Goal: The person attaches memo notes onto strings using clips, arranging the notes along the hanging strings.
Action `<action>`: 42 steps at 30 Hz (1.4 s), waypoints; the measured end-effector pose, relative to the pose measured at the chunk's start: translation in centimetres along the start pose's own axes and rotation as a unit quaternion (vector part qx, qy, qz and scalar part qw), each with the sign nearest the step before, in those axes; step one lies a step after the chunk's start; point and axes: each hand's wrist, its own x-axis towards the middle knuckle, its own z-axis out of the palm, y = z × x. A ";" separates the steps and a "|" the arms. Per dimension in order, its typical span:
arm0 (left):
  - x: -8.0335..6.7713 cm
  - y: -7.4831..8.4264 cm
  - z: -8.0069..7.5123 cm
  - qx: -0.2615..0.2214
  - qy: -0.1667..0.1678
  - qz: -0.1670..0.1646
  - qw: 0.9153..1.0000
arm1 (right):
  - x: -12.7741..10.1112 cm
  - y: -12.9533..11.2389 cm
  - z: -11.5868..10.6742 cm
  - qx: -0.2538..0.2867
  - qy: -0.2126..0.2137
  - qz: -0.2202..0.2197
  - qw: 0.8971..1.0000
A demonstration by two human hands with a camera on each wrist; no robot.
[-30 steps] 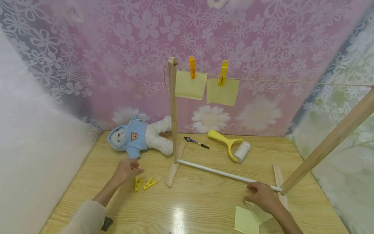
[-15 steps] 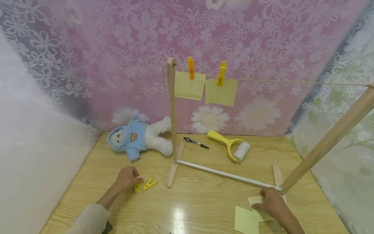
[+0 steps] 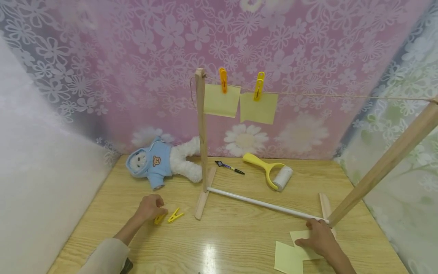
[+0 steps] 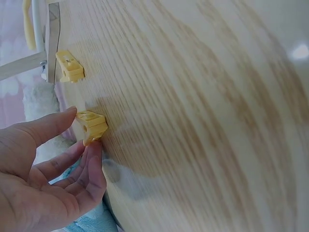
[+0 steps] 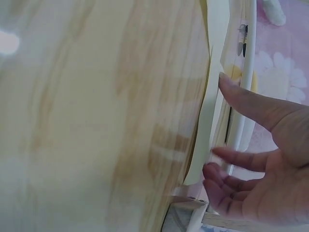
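Note:
Between the thumb and fingers of my left hand (image 3: 149, 207) is a yellow clothespin (image 4: 91, 126), pinched at its sides close to the table. A second yellow clothespin (image 3: 176, 215) lies just right of it. My right hand (image 3: 321, 236) is over a pale yellow paper note (image 3: 297, 235), thumb touching it and fingers spread toward its far edge. Another yellow note (image 3: 288, 258) lies beside it, partly overlapped. Two more notes hang from a string, one under an orange clothespin (image 3: 223, 80), the other under a yellow clip (image 3: 259, 86).
The string runs between a left wooden post (image 3: 202, 133) and a right wooden post (image 3: 383, 167), joined low by a white rod (image 3: 253, 201). Behind are a plush bear (image 3: 159, 161), a pen (image 3: 229, 167) and a yellow-handled roller (image 3: 270, 171). Patterned walls enclose the table.
My left hand has come down onto the nearer clothespin and tilted it slightly. My right hand has shifted right over the paper note, which now lies turned a little.

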 end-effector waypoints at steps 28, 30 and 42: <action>0.0 -0.1 0.2 0.001 0.000 -0.012 1.000 | -0.4 0.9 -0.5 0.071 -0.063 -0.045 0.994; 0.0 -0.1 0.2 0.007 0.000 -0.010 1.000 | -0.4 1.0 -0.4 0.068 -0.061 -0.050 0.995; 0.3 0.2 -0.5 0.028 0.031 0.007 0.999 | 0.1 1.7 -0.4 0.124 -0.076 -0.065 0.987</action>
